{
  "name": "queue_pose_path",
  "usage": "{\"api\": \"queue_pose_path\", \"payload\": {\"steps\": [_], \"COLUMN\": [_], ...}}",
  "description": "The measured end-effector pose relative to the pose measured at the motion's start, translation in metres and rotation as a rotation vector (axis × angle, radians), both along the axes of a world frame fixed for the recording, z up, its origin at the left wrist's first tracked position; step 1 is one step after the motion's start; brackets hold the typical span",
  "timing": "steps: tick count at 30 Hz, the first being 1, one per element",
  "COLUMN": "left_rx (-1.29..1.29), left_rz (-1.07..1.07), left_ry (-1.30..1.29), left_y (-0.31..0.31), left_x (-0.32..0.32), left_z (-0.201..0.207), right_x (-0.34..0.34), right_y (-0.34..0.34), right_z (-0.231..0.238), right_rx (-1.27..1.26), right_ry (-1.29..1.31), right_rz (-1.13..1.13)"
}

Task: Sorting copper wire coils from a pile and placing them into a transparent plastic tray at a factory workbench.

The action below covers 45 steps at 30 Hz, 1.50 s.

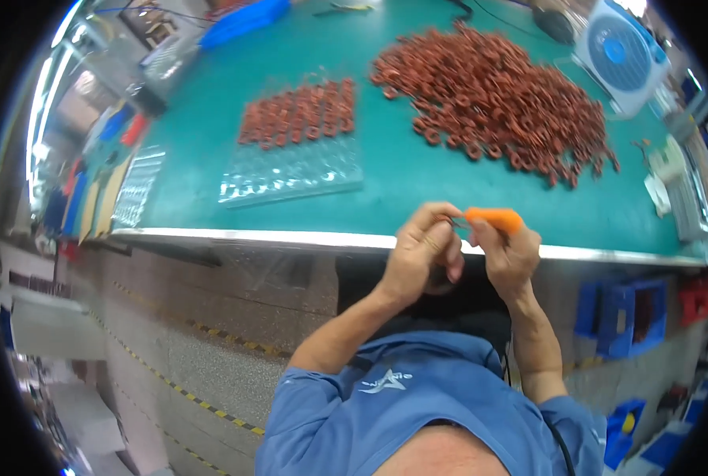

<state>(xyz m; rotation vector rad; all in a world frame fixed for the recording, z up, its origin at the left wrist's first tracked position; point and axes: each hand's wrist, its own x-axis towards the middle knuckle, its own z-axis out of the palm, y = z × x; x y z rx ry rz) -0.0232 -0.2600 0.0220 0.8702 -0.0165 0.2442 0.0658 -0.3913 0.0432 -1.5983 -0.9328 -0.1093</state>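
Over the near edge of the green table (290, 214), my left hand (421, 250) is closed in a pinch; what it grips is mostly hidden by the fingers. My right hand (510, 252) is wrapped round an orange-handled tool (493, 217), its thin tip pointing left at the left fingertips. Beyond the hands lies a big heap of reddish-brown wire-wound rings (505, 103). To the left, a clear plastic tray (290, 176) has rows of such rings (298, 115) standing in its far part, and its near pockets show no rings.
A blue-and-white fan (614, 49) stands at the far right, near a pale green device (668, 163). A blue tray (244, 20) lies at the far left. Blue bins (624, 317) and a red bin (699, 297) sit below the table at right.
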Motion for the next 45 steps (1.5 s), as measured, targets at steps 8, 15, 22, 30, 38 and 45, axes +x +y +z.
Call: {"api": "queue_pose_path", "payload": {"steps": [8,15,22,30,38,45], "left_rx": [0.412,1.291,1.545,1.434,0.478,0.515], "left_rz": [0.170,0.200,-0.163,0.170,0.009,0.098], "left_ry": [-0.007,-0.116,-0.141,0.017,-0.200,-0.010], "left_y": [0.006,0.029,0.041,0.026,0.002,-0.005], "left_x": [0.013,0.009,0.006,0.010,0.008,0.002], "left_z": [0.004,0.027,0.069,0.040,0.018,0.010], "right_x": [0.007,0.010,0.021,0.002,0.008,0.012], "right_y": [-0.012,-0.004,-0.012,-0.002,-0.020,-0.007], "right_z": [-0.008,-0.002,0.003,0.001,0.022,-0.007], "right_rx": [0.114,0.097,-0.052,0.057,0.047,0.230], "right_ry": [0.618,0.835,0.919,-0.014,0.772,0.637], "right_rz": [0.094,0.343,0.420,-0.057,0.275,0.442]}}
